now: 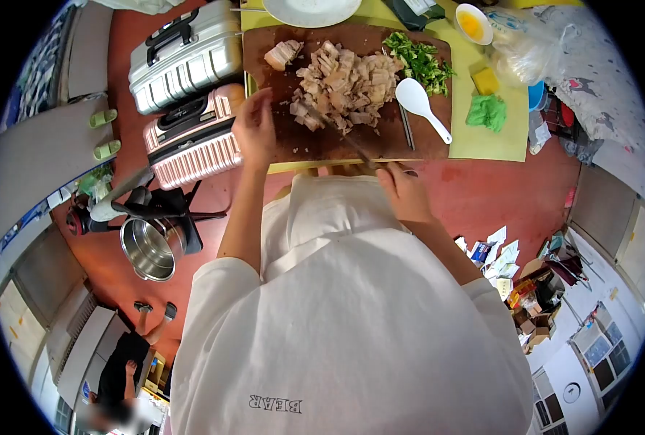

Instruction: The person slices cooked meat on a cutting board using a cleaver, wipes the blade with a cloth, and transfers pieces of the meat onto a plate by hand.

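Note:
My right hand (404, 192) grips the handle of a knife (359, 151), at the near edge of a brown cutting board (286, 141). The blade points up and left, its tip beside a pile of chopped cooked meat (348, 81). Over the board's left side, my left hand (256, 132) is raised with its fingers loosely out and nothing visible in them. A larger uncut piece of meat (283, 54) lies at the board's far left. Chopped green peppers (418, 61) are heaped at the far right. A white spoon (418, 101) and chopsticks (407, 129) rest beside the meat.
A white plate (311, 9), a bowl with yellow contents (473, 24), a yellow sponge (485, 81) and a green cloth (486, 112) surround the board. Two suitcases (192, 54) stand left. A steel pot (147, 250) is lower left. Another person (123, 370) is farther back.

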`<state>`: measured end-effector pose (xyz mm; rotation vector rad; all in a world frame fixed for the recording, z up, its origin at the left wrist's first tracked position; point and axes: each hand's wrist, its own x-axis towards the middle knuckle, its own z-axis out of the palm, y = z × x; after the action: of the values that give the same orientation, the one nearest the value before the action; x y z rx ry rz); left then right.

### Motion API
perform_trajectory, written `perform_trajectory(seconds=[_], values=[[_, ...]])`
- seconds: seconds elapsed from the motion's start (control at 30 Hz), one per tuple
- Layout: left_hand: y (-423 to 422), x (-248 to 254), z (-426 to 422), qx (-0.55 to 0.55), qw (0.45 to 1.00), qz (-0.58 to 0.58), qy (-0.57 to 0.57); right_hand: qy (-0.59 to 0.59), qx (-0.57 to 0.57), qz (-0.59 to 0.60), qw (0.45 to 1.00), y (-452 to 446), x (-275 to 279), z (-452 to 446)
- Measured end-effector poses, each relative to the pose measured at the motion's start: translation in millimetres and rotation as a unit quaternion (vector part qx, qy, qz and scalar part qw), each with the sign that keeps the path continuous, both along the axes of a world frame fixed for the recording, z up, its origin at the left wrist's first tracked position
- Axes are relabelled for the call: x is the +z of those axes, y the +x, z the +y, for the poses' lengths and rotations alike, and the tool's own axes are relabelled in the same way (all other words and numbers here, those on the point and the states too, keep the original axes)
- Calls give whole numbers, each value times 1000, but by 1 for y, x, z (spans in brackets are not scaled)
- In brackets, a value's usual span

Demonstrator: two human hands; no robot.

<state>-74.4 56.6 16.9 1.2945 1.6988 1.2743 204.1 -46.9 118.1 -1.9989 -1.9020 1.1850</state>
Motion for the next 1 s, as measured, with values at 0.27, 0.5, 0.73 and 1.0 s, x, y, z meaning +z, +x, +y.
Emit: perform_trajectory(seconds=[0.27,0.5,0.73,1.0], values=[[-25,9,-17,25,999,10,-24,23,38,-7,999,-27,-36,13],[-18,8,-21,6,999,-27,-34,37,-61,-24,997,-36,-42,43],[-22,3,7,-30,998,33,34,-14,-178,77,981,-46,-65,48],[-13,6,90,-91,982,162,32,-40,-196,185,962,-26,-40,13]])
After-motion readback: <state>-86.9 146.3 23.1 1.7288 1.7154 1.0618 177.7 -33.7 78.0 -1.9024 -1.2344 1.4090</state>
